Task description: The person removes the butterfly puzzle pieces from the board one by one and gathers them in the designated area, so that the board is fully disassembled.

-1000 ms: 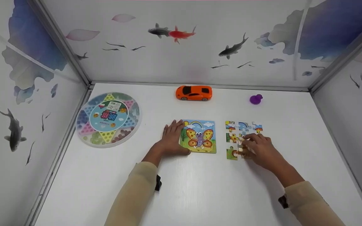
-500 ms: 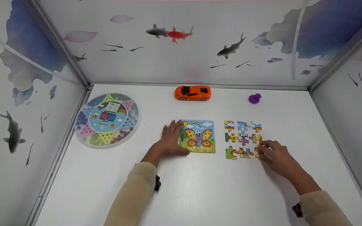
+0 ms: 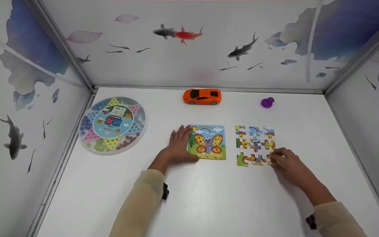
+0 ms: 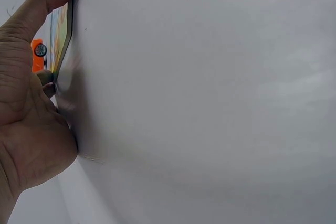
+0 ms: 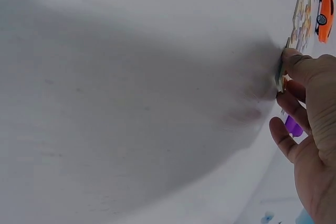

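A butterfly puzzle board point(image 3: 208, 142) lies flat mid-table. My left hand point(image 3: 179, 144) rests on its left edge, fingers straight, thumb along the near edge; the left wrist view shows the thumb point(image 4: 50, 1) against the board edge point(image 4: 64, 30). To the right, several loose puzzle pieces point(image 3: 254, 144) lie in a grid. My right hand point(image 3: 283, 161) pinches the bottom-right piece point(image 3: 269, 159) of that grid; in the right wrist view my fingertips point(image 5: 294, 64) hold the piece's edge point(image 5: 282, 74).
An orange toy car point(image 3: 202, 96) and a small purple toy point(image 3: 267, 102) sit near the back wall. A round checkers board point(image 3: 113, 124) lies at the left. Painted panels wall in the white table point(image 3: 209, 204) on three sides.
My right hand moved from the grid's lower middle to its bottom-right corner and now pinches the corner piece. The left hand stayed on the board.
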Demonstrator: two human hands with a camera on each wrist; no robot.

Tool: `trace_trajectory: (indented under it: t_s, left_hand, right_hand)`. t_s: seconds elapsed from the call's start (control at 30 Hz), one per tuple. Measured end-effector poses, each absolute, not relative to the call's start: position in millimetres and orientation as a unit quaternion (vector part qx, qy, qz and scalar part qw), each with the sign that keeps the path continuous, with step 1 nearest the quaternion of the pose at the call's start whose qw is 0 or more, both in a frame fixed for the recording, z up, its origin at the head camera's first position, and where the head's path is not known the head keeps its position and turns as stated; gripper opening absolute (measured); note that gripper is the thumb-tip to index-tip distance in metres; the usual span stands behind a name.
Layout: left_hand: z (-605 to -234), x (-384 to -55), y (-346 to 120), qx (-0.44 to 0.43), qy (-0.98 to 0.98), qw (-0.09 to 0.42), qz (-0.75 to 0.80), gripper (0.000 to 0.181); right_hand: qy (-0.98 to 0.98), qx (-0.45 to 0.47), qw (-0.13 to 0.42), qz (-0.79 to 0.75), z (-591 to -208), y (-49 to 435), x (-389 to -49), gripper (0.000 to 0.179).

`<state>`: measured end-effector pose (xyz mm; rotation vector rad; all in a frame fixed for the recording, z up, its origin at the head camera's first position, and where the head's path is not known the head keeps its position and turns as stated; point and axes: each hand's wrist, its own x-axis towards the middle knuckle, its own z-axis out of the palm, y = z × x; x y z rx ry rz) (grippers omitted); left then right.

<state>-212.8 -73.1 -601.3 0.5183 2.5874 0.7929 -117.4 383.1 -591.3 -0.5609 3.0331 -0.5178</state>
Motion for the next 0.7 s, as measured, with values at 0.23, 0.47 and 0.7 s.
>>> trace_trajectory:
  t_s: [0.23, 0.47, 0.7]
  left_hand:
    - [-601.3, -212.8, -72.7, 0.187, 0.922, 0.189, 0.280, 0.123]
    - [-604.0, -211.4, -72.3, 0.187, 0.917, 0.192, 0.297, 0.124]
    - [-607.3, -209.8, -70.2, 0.179, 0.911, 0.201, 0.313, 0.127]
  right_hand:
    - [0.970, -0.175, 0.015, -0.171, -593.1, 384.6, -118.8, 0.029]
    - [0.967, -0.201, -0.020, -0.155, -596.6, 384.8, -117.1, 0.024]
    - [0.975, -0.159, -0.013, -0.155, -597.1, 385.2, -117.2, 0.023]
